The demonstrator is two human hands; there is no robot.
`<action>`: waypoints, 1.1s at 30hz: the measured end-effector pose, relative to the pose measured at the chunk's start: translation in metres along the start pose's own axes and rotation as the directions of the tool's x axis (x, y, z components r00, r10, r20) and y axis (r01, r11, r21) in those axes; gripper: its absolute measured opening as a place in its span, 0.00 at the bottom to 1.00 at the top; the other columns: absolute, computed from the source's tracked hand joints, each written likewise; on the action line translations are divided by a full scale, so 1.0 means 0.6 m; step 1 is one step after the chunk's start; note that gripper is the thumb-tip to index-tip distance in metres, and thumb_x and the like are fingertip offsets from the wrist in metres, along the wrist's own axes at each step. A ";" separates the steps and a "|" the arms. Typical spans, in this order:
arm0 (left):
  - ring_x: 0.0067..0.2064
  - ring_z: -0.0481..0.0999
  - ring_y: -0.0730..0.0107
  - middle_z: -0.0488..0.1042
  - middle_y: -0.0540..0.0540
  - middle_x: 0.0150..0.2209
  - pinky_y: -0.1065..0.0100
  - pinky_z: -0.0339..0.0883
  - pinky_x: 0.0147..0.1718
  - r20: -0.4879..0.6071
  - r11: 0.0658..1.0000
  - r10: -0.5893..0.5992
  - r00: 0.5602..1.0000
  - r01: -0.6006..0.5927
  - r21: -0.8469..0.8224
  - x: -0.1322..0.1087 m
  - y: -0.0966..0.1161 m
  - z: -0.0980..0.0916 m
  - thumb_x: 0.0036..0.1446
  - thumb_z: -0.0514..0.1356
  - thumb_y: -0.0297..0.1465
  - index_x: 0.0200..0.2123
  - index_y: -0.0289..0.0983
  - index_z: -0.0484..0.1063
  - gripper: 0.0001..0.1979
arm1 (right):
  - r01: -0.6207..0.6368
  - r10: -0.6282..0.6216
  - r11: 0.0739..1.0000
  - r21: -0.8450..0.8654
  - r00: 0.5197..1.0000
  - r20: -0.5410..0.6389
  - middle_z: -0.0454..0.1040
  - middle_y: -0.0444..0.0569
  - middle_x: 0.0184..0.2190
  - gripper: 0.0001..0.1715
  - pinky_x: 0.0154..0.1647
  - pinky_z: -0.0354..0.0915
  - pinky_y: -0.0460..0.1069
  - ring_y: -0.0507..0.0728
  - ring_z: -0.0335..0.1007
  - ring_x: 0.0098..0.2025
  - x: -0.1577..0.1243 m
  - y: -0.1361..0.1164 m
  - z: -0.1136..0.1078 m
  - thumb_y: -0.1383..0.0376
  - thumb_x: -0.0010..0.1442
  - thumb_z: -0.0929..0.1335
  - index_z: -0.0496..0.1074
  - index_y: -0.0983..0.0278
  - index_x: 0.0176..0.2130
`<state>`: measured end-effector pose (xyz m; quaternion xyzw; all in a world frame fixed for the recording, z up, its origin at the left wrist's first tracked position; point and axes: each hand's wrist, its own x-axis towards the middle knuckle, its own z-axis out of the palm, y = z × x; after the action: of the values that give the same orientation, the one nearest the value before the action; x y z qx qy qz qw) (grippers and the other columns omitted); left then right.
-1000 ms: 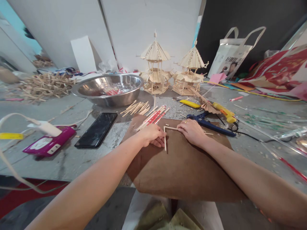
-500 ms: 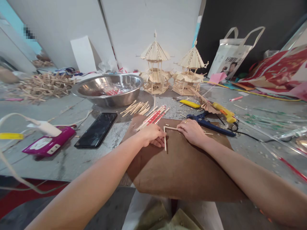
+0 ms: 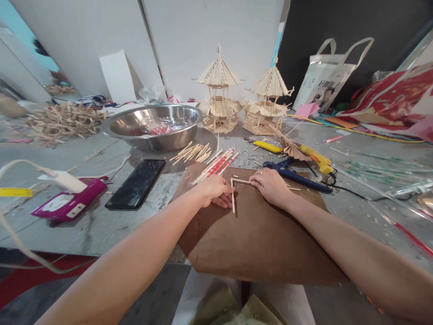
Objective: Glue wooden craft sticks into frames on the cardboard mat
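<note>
Two thin wooden sticks meet at a corner over the brown board (image 3: 243, 243). My left hand (image 3: 216, 192) is closed, its thumb and fingers pinching the upright-running wooden stick (image 3: 233, 203) close to that corner. The crosswise wooden stick (image 3: 241, 181) runs rightward into my right hand (image 3: 270, 186), whose fingertips are closed on its far end. Whether the two sticks are joined, I cannot tell. Beyond my left hand lie sticks in red-printed wrappers (image 3: 216, 166). A blue glue gun (image 3: 294, 176) rests just past my right hand.
Loose sticks (image 3: 192, 153) and a steel bowl (image 3: 152, 143) lie ahead left, beside a phone (image 3: 135, 185) and a purple power strip (image 3: 72, 201). Two stick pagodas (image 3: 219, 108) stand at the back. A yellow cutter (image 3: 268, 146) and a yellow glue gun (image 3: 316, 158) lie right.
</note>
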<state>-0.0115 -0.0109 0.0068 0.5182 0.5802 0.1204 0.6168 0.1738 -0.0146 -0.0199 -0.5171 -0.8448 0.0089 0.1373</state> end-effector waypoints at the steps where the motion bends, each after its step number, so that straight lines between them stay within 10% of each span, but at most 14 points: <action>1: 0.21 0.72 0.73 0.70 0.47 0.17 0.73 0.67 0.21 0.003 1.000 0.002 1.000 -0.002 0.000 0.000 0.000 0.000 0.47 0.58 0.30 0.21 0.32 0.63 0.08 | 0.000 0.000 1.000 0.000 1.000 0.002 0.72 0.48 0.32 0.14 0.38 0.52 0.47 0.53 0.61 0.37 0.000 0.000 0.000 0.64 0.57 0.58 0.71 0.62 0.31; 27: 0.19 0.71 0.74 0.69 0.47 0.16 0.74 0.65 0.19 0.012 1.000 0.012 1.000 -0.012 -0.015 0.000 -0.001 0.000 0.46 0.58 0.30 0.20 0.31 0.63 0.09 | -0.001 0.001 1.000 0.001 0.997 -0.077 0.73 0.46 0.33 0.16 0.39 0.53 0.47 0.53 0.63 0.37 -0.008 -0.001 -0.010 0.63 0.57 0.58 0.73 0.61 0.33; 33: 0.18 0.70 0.74 0.70 0.48 0.16 0.74 0.64 0.18 0.019 0.999 0.030 0.999 -0.029 -0.038 -0.002 -0.002 -0.001 0.47 0.57 0.28 0.21 0.31 0.65 0.07 | 0.310 -0.315 0.949 -0.059 0.937 -0.148 0.71 0.48 0.32 0.11 0.38 0.51 0.48 0.54 0.60 0.38 -0.024 -0.030 -0.022 0.64 0.55 0.61 0.71 0.61 0.33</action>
<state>-0.0128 -0.0121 0.0068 0.5161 0.5640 0.1351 0.6303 0.1676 -0.0372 -0.0077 -0.3779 -0.9029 -0.0681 0.1933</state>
